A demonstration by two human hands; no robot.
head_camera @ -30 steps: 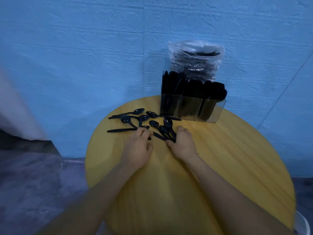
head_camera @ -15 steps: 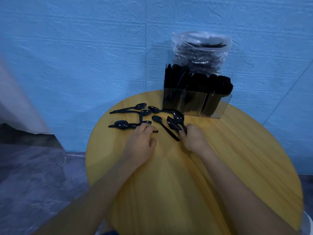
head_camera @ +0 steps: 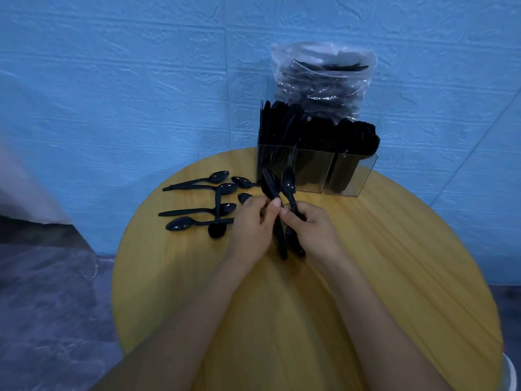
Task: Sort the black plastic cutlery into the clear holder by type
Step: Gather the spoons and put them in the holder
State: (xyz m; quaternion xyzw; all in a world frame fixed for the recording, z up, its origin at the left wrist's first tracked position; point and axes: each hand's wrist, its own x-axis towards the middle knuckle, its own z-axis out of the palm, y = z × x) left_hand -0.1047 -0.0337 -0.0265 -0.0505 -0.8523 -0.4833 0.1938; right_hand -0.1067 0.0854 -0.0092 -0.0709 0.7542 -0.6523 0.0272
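Both hands meet above the round yellow table point(head_camera: 366, 277), holding a small bunch of black plastic spoons point(head_camera: 288, 185) bowls up. My left hand point(head_camera: 252, 224) pinches one spoon handle between thumb and fingers. My right hand point(head_camera: 313, 225) grips the other handles. Several loose black spoons point(head_camera: 197, 210) lie on the table to the left of my hands. The clear three-compartment holder point(head_camera: 352, 176) stands behind the hands at the table's far edge, each compartment packed with black cutlery.
A clear plastic bag point(head_camera: 324, 80) holding more black cutlery stands behind the holder against the blue wall. The table's edge drops to a grey floor point(head_camera: 50, 292) on the left. A white rim point(head_camera: 511, 371) shows at the lower right.
My right hand lifted its spoons off the table and raised them upright. My left hand left the loose spoons and moved right, taking hold of the bunch.
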